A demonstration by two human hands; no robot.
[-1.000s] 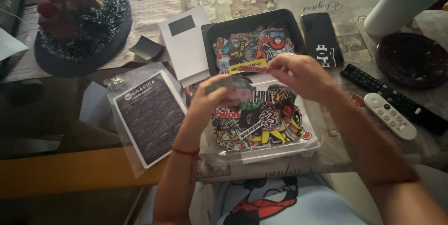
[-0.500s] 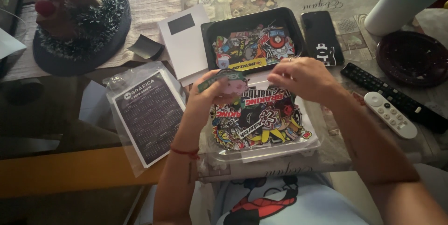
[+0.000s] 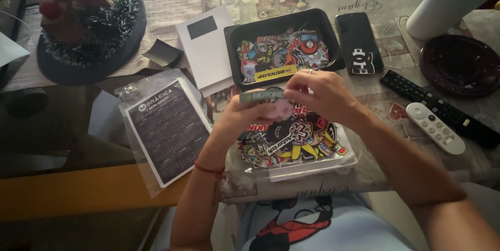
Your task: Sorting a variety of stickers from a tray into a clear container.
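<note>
Both the left hand [image 3: 245, 118] and right hand [image 3: 317, 95] pinch one small sticker [image 3: 262, 96] just above the sticker pile [image 3: 291, 144].

The small paper sticker [image 3: 260, 96] pinched between both hands is green with pale letters. Just under the grip lies a heap of stickers [image 3: 291, 144] in red, yellow, black and white. Beyond the grip sits a black plastic tray [image 3: 232, 53]. To its right lies a white remote [image 3: 435, 127].
</note>
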